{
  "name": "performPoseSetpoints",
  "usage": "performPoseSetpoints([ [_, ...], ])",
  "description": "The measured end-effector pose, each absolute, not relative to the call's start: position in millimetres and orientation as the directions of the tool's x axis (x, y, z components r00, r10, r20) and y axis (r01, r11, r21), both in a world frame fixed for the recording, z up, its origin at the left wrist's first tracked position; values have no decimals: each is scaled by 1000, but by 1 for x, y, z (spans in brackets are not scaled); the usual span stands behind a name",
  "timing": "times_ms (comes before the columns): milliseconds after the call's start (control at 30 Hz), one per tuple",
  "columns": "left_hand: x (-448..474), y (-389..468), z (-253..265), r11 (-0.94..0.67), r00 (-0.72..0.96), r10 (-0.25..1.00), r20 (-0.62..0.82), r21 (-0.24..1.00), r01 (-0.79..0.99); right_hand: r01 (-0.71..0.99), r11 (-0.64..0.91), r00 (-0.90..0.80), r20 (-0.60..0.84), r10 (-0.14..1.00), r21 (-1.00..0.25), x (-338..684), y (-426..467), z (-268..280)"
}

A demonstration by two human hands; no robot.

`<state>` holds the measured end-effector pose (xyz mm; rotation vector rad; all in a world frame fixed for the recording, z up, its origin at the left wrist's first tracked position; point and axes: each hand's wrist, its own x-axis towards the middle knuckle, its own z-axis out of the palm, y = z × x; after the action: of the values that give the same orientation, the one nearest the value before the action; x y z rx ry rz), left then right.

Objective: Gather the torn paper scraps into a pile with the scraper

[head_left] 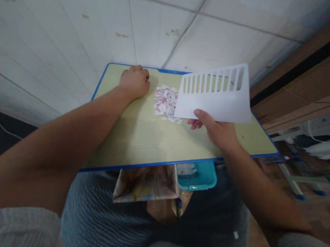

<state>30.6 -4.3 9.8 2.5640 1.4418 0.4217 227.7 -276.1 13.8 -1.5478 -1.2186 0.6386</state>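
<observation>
My right hand (212, 128) grips a white, flat plastic sheet (216, 104) by its near edge, thumb on top and fingers underneath. A row of long slots runs along the sheet's far side. Its left edge is against or just over a heap of small torn paper scraps (166, 101), white with some pinkish pieces; I cannot tell whether it touches them. To the left of the heap, my left hand (135, 82) rests on the yellowish tabletop (155, 142) in a loose fist, with nothing showing in it. The fist and the scraps are apart.
Beneath the table's near edge are a turquoise plastic bin (198, 182) with pale scraps inside and a patterned open box (146, 192). A white panelled wall (149, 32) stands behind the table. Cardboard boxes (295, 83) are stacked at the right.
</observation>
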Motion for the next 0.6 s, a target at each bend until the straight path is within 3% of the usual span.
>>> performPoseSetpoints([
  [200,-11,-38,12,-489,454,870,192,218,845,336,-41,308,68,949,-941,218,-268,-17],
  [400,-53,-55,0,-462,418,884,210,256,849,387,-11,298,114,948,-922,216,-265,-21],
  [600,-89,-80,-9,-538,519,843,145,209,816,386,-11,290,110,951,-922,209,-271,-16],
])
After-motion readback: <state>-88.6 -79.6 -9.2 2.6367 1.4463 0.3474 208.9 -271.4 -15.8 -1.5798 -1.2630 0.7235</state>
